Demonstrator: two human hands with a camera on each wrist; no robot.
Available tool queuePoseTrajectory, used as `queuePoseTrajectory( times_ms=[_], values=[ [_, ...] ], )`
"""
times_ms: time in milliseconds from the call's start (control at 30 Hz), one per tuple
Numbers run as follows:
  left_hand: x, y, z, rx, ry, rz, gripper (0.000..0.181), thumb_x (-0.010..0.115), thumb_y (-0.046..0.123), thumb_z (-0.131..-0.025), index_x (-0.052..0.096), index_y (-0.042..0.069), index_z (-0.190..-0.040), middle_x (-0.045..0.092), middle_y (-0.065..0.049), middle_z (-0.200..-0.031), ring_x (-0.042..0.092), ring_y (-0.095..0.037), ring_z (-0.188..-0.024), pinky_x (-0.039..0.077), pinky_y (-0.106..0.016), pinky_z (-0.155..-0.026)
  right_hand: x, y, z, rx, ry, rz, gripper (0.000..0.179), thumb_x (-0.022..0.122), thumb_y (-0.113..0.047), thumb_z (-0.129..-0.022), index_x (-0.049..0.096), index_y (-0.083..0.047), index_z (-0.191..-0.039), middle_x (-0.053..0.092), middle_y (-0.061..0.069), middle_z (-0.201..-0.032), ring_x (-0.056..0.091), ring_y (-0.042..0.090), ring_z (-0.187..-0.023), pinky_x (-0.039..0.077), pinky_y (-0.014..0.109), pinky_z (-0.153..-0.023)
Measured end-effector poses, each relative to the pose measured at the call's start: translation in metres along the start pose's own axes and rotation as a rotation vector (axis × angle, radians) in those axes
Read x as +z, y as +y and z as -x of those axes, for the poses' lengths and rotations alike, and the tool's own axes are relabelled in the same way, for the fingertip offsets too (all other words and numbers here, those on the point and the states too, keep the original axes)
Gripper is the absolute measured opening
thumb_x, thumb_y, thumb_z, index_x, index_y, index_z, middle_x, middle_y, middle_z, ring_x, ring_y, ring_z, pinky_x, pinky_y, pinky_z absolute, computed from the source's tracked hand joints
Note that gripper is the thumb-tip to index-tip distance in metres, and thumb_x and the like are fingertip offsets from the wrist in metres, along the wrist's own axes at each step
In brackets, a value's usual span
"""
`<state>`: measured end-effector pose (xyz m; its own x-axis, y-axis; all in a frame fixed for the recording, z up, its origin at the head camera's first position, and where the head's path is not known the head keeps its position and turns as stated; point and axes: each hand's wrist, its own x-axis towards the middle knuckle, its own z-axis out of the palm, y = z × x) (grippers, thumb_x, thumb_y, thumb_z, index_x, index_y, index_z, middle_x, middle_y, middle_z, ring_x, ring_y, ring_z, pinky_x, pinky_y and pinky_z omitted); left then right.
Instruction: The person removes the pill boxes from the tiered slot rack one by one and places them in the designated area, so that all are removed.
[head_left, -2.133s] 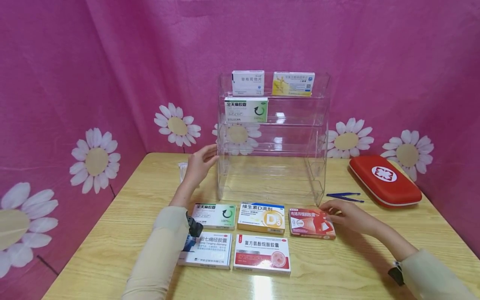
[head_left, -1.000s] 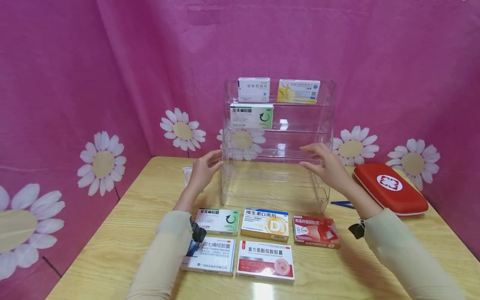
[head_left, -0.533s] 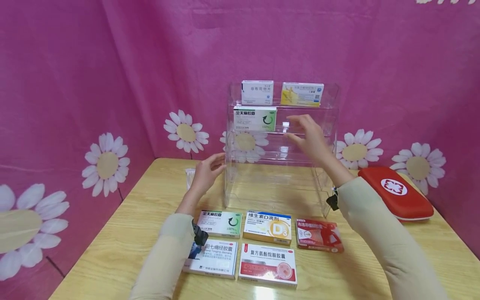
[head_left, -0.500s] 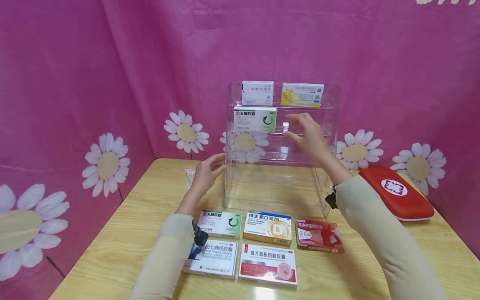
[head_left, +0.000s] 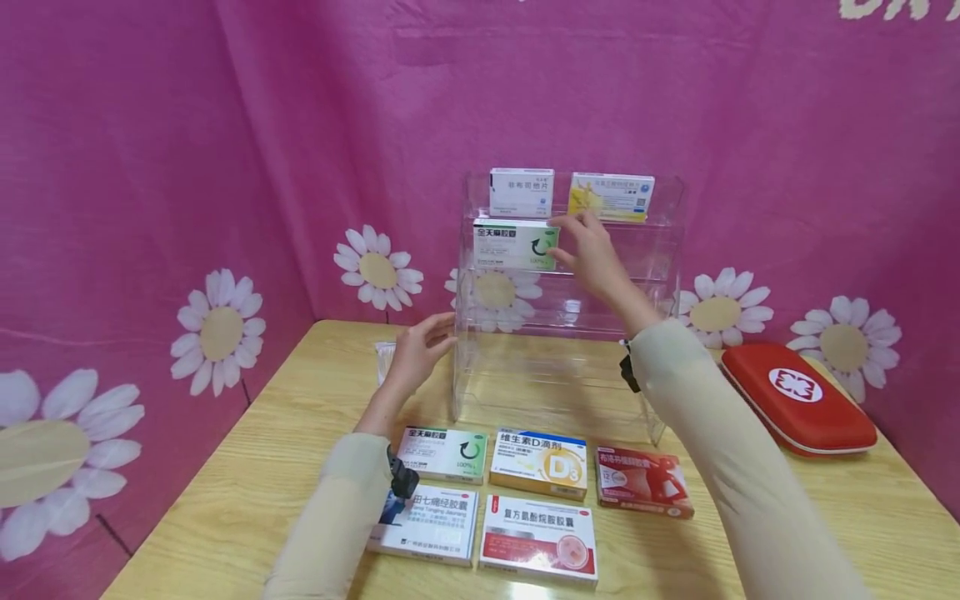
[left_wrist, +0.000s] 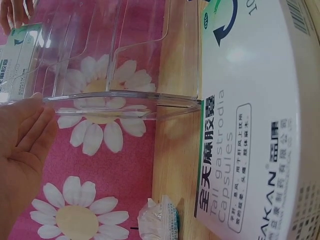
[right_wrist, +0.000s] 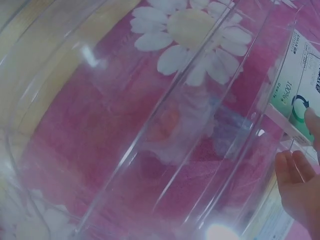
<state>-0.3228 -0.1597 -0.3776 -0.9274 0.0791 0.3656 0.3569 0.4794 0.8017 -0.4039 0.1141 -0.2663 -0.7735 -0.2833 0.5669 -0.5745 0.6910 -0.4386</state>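
A clear acrylic tiered rack (head_left: 577, 375) stands on the table. My left hand (head_left: 416, 354) touches its left side, fingers loosely extended; in the left wrist view the thumb lies right at the panel's edge. My right hand (head_left: 592, 254) reaches to the second tier, at the right end of a white-and-green medicine box (head_left: 510, 246). Its thumb overlaps the box front and its fingers stand apart from the thumb beyond the box's edge (right_wrist: 297, 170). A white medicine box (head_left: 521, 193) and a white-and-yellow one (head_left: 618, 197) stand on the top tier.
Medicine boxes lie before the rack: green (head_left: 444, 454), orange vitamin D (head_left: 538, 462), red (head_left: 645, 483), blue-and-white (head_left: 431, 525) and red-and-white (head_left: 538, 537). A red first-aid case (head_left: 798, 398) lies at right, a swab-like packet (head_left: 384, 358) at left. A pink flowered cloth (head_left: 375, 125) hangs behind.
My right hand has left the red box on the table and moved up and left to the green box on the second tier. The left hand stays at the rack's side. The head view has shifted slightly.
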Motion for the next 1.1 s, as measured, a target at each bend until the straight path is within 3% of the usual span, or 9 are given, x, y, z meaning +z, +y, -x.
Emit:
queuePoseTrajectory(
  times_ms=[300, 533, 900, 1100],
  values=[
    [0.002, 0.000, 0.000, 0.026, 0.008, -0.005, 0.040, 0.066, 0.005, -0.091, 0.059, 0.001, -0.131, 0.065, -0.020, -0.128, 0.064, -0.033, -0.119, 0.055, -0.039, -0.101, 0.014, -0.001, -0.003, 0.019, 0.052, -0.032, 0.038, 0.068, 0.001, -0.087, 0.051, -0.001, -0.121, 0.049, 0.023, -0.116, 0.054, 0.037, -0.103, 0.052, 0.051, -0.097],
    [0.003, 0.001, 0.000, 0.022, 0.009, -0.004, 0.039, 0.066, 0.005, -0.091, 0.059, 0.000, -0.130, 0.065, -0.020, -0.128, 0.064, -0.032, -0.119, 0.054, -0.039, -0.102, 0.018, -0.001, -0.004, -0.011, 0.149, -0.081, 0.032, 0.065, 0.009, -0.085, 0.052, 0.003, -0.114, 0.051, 0.023, -0.106, 0.052, 0.034, -0.094, 0.052, 0.047, -0.087],
    [0.002, -0.001, -0.001, 0.009, 0.003, -0.004, 0.039, 0.065, 0.006, -0.093, 0.059, 0.002, -0.131, 0.065, -0.019, -0.129, 0.063, -0.032, -0.121, 0.054, -0.038, -0.103, -0.002, 0.005, -0.001, 0.007, 0.328, -0.166, 0.031, 0.067, 0.008, -0.085, 0.055, 0.007, -0.114, 0.056, 0.026, -0.112, 0.058, 0.035, -0.104, 0.058, 0.043, -0.094],
    [0.001, 0.000, -0.001, 0.023, 0.008, 0.006, 0.039, 0.065, 0.003, -0.092, 0.059, 0.000, -0.130, 0.066, -0.021, -0.126, 0.064, -0.033, -0.118, 0.055, -0.040, -0.101, -0.019, 0.008, 0.011, 0.053, 0.386, -0.201, 0.033, 0.068, 0.005, -0.086, 0.055, 0.006, -0.116, 0.055, 0.025, -0.116, 0.059, 0.031, -0.110, 0.059, 0.039, -0.094]
  ],
)
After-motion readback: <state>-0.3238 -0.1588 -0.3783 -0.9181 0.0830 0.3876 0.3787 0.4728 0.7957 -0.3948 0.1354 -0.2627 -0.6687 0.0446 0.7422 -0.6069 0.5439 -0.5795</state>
